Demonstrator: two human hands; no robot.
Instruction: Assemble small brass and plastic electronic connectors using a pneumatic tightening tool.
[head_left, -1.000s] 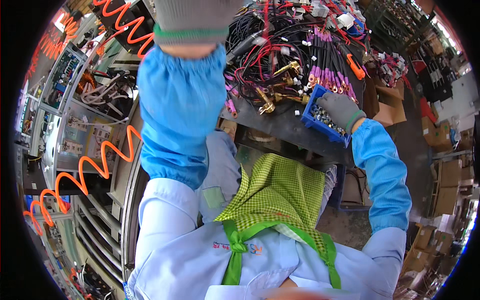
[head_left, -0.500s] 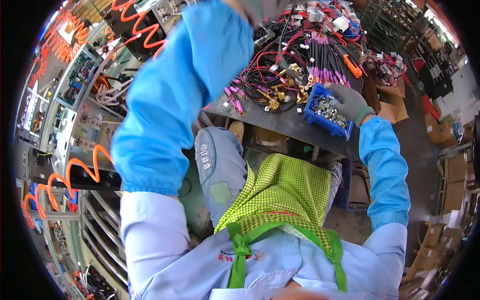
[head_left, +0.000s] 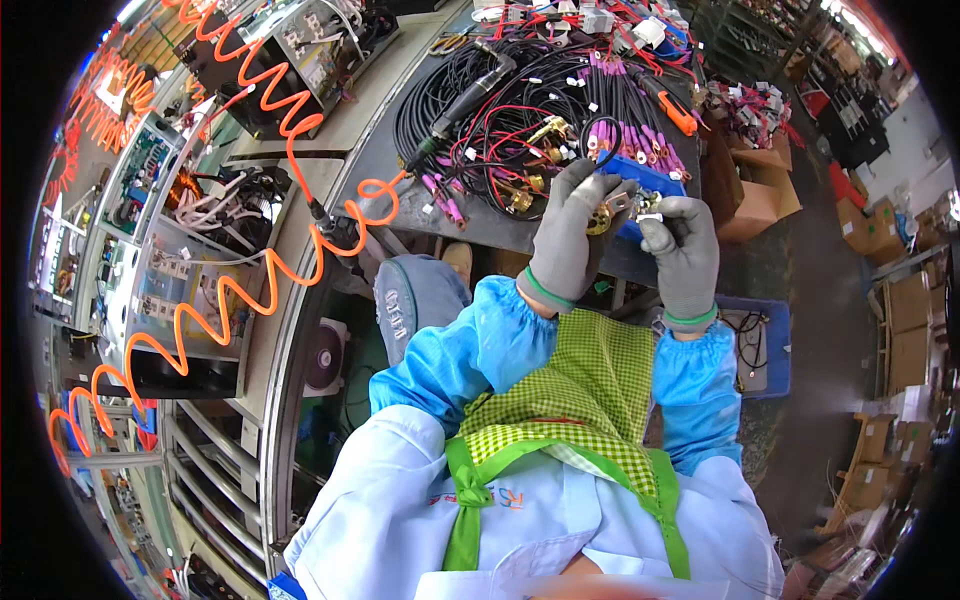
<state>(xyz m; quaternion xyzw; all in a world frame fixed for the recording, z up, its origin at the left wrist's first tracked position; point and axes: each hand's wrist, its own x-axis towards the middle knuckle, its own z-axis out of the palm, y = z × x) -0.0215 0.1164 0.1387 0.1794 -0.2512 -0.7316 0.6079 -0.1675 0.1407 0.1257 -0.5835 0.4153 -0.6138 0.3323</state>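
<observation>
1. While the worktable [head_left: 480,221] spreads across the upper middle of the view, the person works at its near edge, wearing a green checked apron [head_left: 560,385] and blue oversleeves.
2. On this table lies a wide heap of black cables [head_left: 425,118], with thinner red wires mixed among them.
3. To the right of the table is a cardboard box [head_left: 757,205], with its flaps spread.
4. Near the right part of the table edge is a blue bin [head_left: 655,178]; the two hands are in front of it and hide a part of it.
5. The left hand [head_left: 568,238], in a grey glove, is grasping a brass-coloured piece, with fingers bent around it.
6. The right hand [head_left: 687,258], also gloved in grey, is pinching a silvery fastener between thumb and fingers.
7. Behind the bin, an orange-handled tool [head_left: 678,113] lies beside the purple-ended cables [head_left: 632,110].
8. The brass-coloured piece [head_left: 599,219] is at the left fingertips, before the bin.
9. The silvery fastener [head_left: 648,207] is just beside it, at the right fingertips; I cannot tell if both pieces touch.
</observation>
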